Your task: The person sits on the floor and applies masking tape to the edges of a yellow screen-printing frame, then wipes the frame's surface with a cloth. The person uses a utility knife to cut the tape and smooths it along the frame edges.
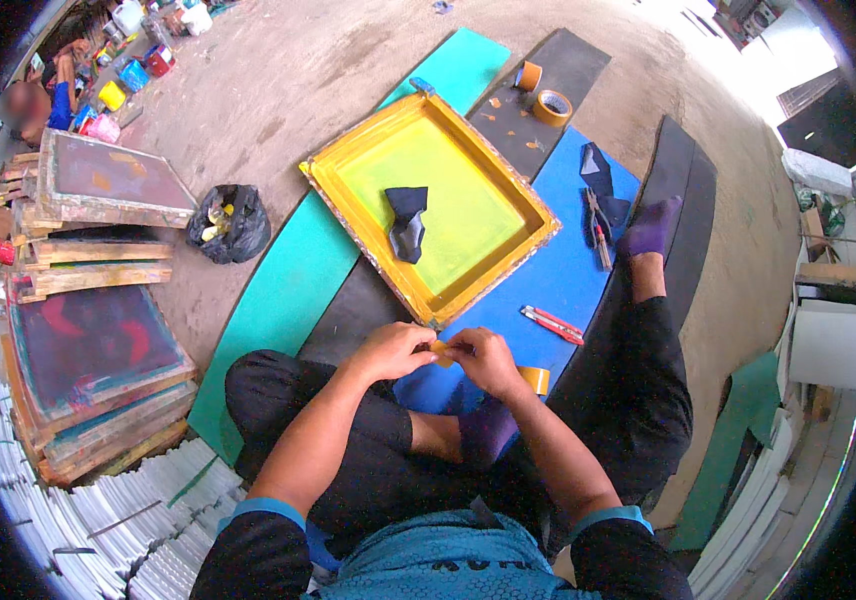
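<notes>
Where a green mat (273,295), a black mat (338,318) and a blue mat (503,322) lie side by side on the floor (278,110), a yellow-stained frame (496,275) rests across them, a dark scrap (408,222) on its yellow mesh (478,190). A red-handled cutter (555,327) lies toward the blue mat's right edge, pliers (597,230) near its far right corner. Stacked frames (118,425) stand at the left. Over the bent legs (288,400), the left hand (393,352) and right hand (485,360) meet just beside the frame's near corner, fingertips pinching a small orange-yellow piece (441,352) above the blue mat's near end.
</notes>
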`<move>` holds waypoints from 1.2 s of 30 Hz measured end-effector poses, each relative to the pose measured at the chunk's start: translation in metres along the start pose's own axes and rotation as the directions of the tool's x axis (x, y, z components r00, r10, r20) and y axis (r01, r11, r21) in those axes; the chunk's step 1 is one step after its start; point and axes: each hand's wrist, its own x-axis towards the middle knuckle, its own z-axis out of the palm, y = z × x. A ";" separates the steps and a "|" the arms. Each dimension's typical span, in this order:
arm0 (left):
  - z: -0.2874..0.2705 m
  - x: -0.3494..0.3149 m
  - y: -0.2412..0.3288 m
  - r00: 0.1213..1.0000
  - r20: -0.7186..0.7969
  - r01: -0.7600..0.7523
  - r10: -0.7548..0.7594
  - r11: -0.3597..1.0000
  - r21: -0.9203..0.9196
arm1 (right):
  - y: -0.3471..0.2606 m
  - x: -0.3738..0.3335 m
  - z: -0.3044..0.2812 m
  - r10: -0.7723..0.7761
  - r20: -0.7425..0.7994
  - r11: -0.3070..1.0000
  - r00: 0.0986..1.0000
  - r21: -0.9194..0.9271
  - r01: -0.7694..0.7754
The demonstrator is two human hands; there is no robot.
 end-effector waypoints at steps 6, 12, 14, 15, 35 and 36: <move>-0.010 0.009 -0.001 0.969 -0.081 0.223 -0.232 0.969 -0.107 | 0.019 0.010 0.012 0.076 -0.159 0.997 0.984 0.002 -0.077; -0.018 0.014 -0.027 0.933 -0.180 0.212 -0.313 0.878 -0.429 | 0.027 0.036 0.003 0.240 -0.150 0.933 0.959 0.308 -0.185; -0.011 0.019 -0.025 0.930 -0.195 0.194 -0.311 0.868 -0.457 | 0.032 0.045 0.006 0.253 -0.130 0.916 0.959 0.351 -0.194; -0.007 0.020 -0.026 0.925 -0.182 0.205 -0.332 0.843 -0.498 | 0.031 0.050 0.008 0.242 -0.124 0.928 0.962 0.318 -0.193; 0.008 0.027 -0.038 0.878 -0.275 0.256 -0.393 0.869 -0.424 | 0.004 0.065 0.014 0.312 -0.259 0.950 0.914 0.070 -0.304; 0.008 0.027 -0.039 0.875 -0.277 0.256 -0.397 0.865 -0.433 | 0.004 0.065 0.015 0.301 -0.266 0.953 0.916 0.071 -0.293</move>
